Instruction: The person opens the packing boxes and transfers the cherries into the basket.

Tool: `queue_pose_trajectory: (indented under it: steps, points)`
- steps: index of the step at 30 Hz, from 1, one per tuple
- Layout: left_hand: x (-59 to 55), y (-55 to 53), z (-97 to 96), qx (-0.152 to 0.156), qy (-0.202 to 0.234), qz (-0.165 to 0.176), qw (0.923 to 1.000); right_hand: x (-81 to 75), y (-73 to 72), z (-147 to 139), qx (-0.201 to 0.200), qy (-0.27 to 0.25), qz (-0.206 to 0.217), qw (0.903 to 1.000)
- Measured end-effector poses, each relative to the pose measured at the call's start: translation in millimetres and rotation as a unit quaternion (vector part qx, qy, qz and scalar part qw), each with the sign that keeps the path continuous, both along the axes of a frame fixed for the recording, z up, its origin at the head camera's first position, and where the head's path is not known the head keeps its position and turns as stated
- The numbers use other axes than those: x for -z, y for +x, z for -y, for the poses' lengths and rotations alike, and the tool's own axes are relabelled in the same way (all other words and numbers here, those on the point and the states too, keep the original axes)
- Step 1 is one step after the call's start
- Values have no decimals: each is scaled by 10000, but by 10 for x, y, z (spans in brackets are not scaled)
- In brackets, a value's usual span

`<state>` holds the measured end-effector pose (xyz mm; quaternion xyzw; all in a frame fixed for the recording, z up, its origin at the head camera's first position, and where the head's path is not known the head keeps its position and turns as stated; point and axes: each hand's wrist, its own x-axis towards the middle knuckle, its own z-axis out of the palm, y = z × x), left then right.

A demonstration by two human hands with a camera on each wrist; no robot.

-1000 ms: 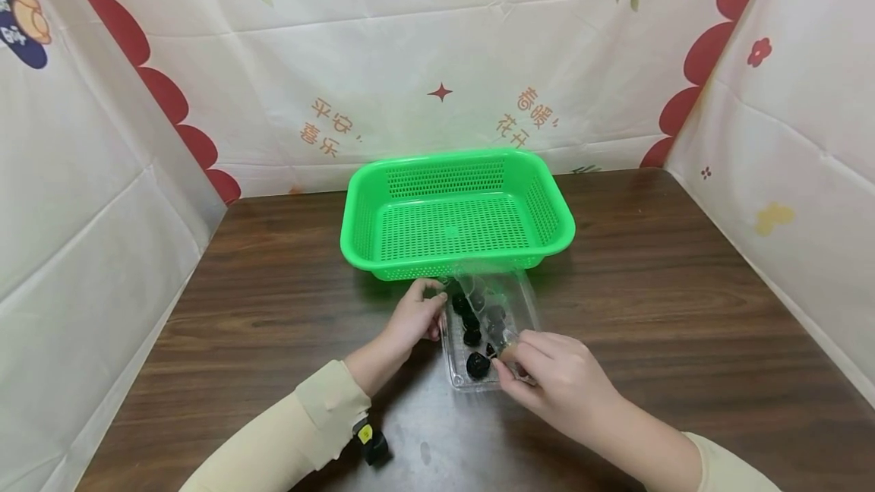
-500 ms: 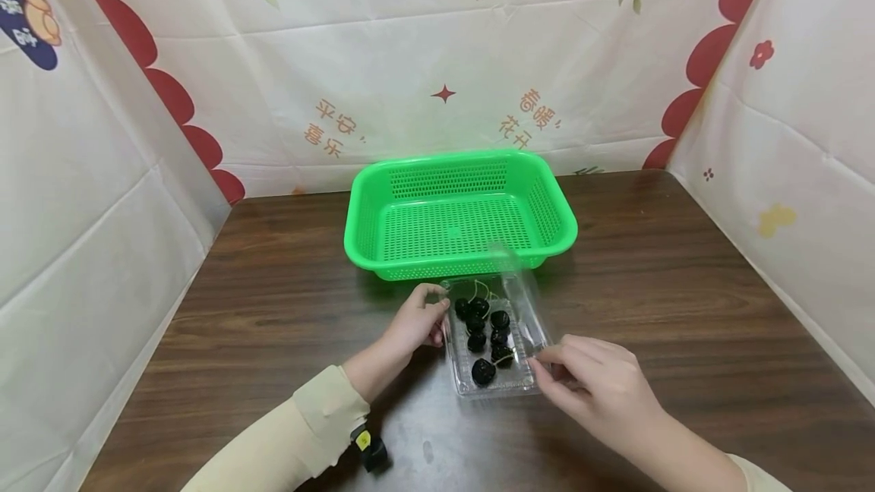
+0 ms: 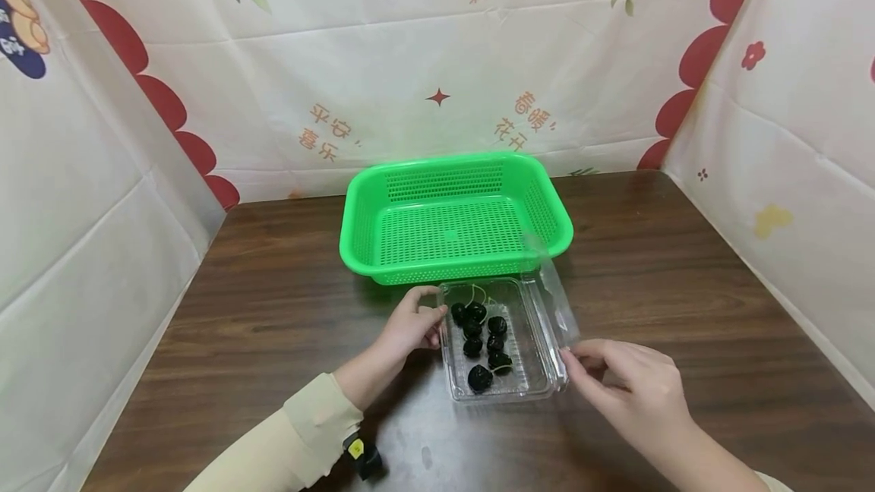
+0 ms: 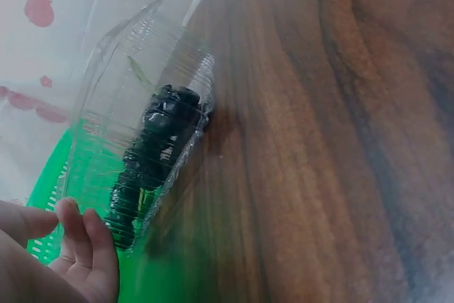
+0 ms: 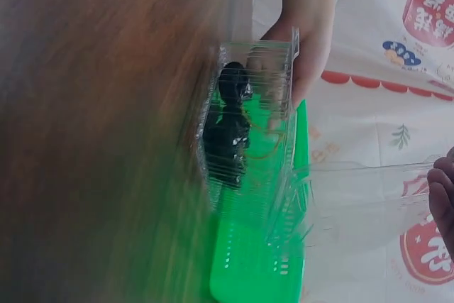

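Left hand [image 3: 413, 323] pinches the left rim of the clear clamshell box [image 3: 535, 367]; right hand [image 3: 639, 380] pinches the edge of its lid [image 3: 557, 306], raised at the right side. Box sits on the wood-grain table [image 3: 273, 310], just nearer than the green basket [image 3: 444, 272]. Dark cherries [image 3: 480, 379] inside, some stemmed.

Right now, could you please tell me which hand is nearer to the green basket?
Left. The left hand is just in front of the basket; the right hand is farther off, to the right, holding the clear lid.
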<state>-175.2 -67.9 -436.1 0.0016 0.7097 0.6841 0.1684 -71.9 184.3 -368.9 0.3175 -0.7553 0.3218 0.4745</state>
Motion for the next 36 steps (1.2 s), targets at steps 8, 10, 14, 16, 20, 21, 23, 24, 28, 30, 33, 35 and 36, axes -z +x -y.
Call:
queue_pose_trajectory:
  steps: [8, 10, 14, 16, 20, 21, 23, 24, 28, 30, 33, 35, 36]
  points:
    - [-63, 42, 72, 269, 108, 13, 9996, 73, 52, -140, 253, -529, 452, 9973]
    - [-69, 49, 89, 327, 121, -12, 9994, 93, 59, -180, 190, -658, 567, 9960]
    - [-65, 44, 115, 355, 235, 59, 9991, 136, 64, -280, 179, -790, 713, 9942]
    - [-55, 33, 125, 345, 286, 152, 9989, 160, 70, -339, 331, -762, 769, 9936]
    - [-37, 22, 138, 374, 308, 217, 9986, 219, 112, -463, 570, -760, 1095, 9894]
    - [-37, 22, 140, 379, 299, 222, 9986, 234, 124, -491, 634, -763, 1186, 9880]
    - [-32, 19, 144, 382, 279, 201, 9987, 260, 148, -536, 762, -788, 1365, 9845]
    - [-31, 19, 146, 379, 268, 208, 9987, 275, 158, -554, 842, -819, 1452, 9824]
    - [-14, 12, 154, 385, 252, 223, 9987, 332, 191, -618, 1135, -939, 1747, 9735]
    - [-5, 15, 163, 387, 252, 242, 9986, 361, 197, -650, 1224, -954, 1879, 9699]
    - [7, 22, 176, 365, 253, 252, 9987, 392, 198, -692, 1358, -881, 2055, 9652]
    - [13, 29, 186, 363, 236, 220, 9988, 412, 199, -710, 1489, -867, 2183, 9605]
    - [13, 31, 189, 358, 236, 221, 9988, 423, 200, -716, 1560, -898, 2276, 9570]
